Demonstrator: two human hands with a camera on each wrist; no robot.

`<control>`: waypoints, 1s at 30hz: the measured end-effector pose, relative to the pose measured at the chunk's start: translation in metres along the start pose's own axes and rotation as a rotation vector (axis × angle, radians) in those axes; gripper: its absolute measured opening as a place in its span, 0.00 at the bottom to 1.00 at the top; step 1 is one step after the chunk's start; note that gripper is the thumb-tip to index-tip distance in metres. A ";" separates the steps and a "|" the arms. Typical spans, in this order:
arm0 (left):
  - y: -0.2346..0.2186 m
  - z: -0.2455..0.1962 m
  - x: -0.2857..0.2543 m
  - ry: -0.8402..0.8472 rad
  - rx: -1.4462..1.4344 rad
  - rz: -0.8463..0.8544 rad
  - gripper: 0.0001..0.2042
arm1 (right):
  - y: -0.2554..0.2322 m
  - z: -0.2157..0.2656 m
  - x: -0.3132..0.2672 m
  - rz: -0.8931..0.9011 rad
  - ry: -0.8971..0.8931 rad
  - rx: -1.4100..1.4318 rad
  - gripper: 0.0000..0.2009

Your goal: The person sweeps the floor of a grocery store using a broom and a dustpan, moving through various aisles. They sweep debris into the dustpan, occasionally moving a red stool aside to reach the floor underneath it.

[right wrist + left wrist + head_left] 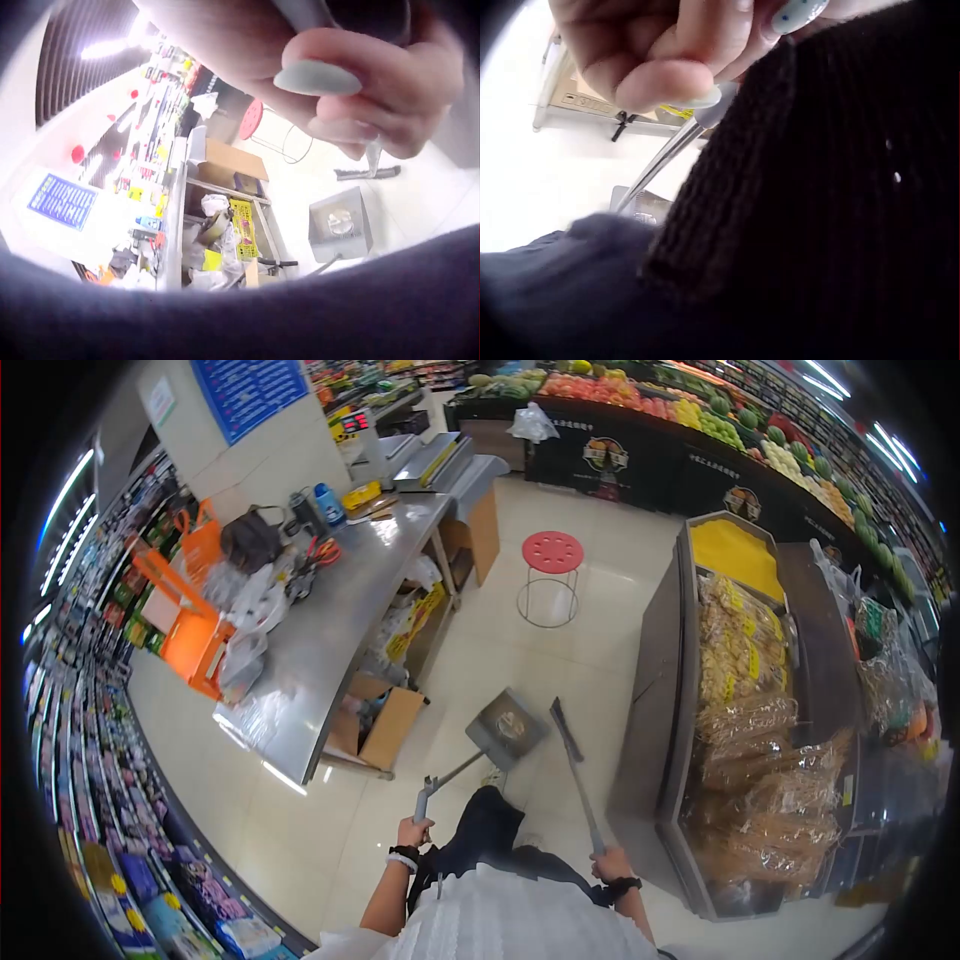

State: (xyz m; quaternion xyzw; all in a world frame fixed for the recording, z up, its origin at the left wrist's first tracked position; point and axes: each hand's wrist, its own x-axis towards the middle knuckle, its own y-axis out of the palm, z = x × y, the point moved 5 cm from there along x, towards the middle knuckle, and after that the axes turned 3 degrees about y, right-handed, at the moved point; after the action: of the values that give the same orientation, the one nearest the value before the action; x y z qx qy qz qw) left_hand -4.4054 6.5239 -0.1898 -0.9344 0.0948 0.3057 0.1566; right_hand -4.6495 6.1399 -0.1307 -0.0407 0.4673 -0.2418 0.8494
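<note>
My left hand point(412, 832) grips the grey handle of a long-handled dustpan point(508, 728). The pan, a grey box with a round print, is down by the floor ahead of my legs. Curled fingers point(667, 82) show in the left wrist view, with the metal shaft running down beyond them. My right hand point(610, 863) holds a broom point(588, 805) by its grey stick. The dark, narrow broom head is to the right of the dustpan, apart from it. In the right wrist view, fingers point(367, 90) wrap round the stick.
A steel counter point(330, 600) at left carries bags and an orange basket; an open cardboard box point(390, 728) is beneath its edge. A red stool point(552, 552) stands ahead. At right is a wooden display bin point(640, 710) of packaged dry goods. Shelves line the far left.
</note>
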 end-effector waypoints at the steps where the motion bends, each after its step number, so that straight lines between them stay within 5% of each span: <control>1: 0.005 -0.021 0.014 0.053 -0.001 0.003 0.10 | 0.002 0.010 0.012 0.030 0.014 0.063 0.06; 5: 0.026 -0.082 0.085 0.135 0.071 0.070 0.09 | 0.001 0.030 0.081 0.050 0.180 0.102 0.13; 9: 0.052 -0.145 0.143 0.197 0.075 0.149 0.08 | -0.015 0.082 0.116 -0.031 0.124 0.206 0.26; 12: 0.072 -0.192 0.180 0.182 0.044 0.216 0.09 | -0.020 0.149 0.099 -0.054 0.253 0.612 0.35; 15: 0.103 -0.232 0.209 0.187 0.057 0.265 0.09 | -0.032 0.182 0.098 -0.077 0.213 0.536 0.28; 18: 0.148 -0.288 0.230 0.216 0.098 0.275 0.09 | -0.050 0.201 0.128 -0.120 0.145 0.553 0.07; 30: 0.353 -0.460 0.332 0.141 -0.013 0.291 0.09 | -0.184 0.350 0.309 -0.157 0.086 0.466 0.06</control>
State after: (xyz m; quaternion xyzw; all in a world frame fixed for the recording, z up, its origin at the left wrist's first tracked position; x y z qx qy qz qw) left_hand -3.9882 6.0066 -0.1205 -0.9309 0.2379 0.2592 0.0976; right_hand -4.2956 5.7848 -0.1199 0.1303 0.4300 -0.4100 0.7938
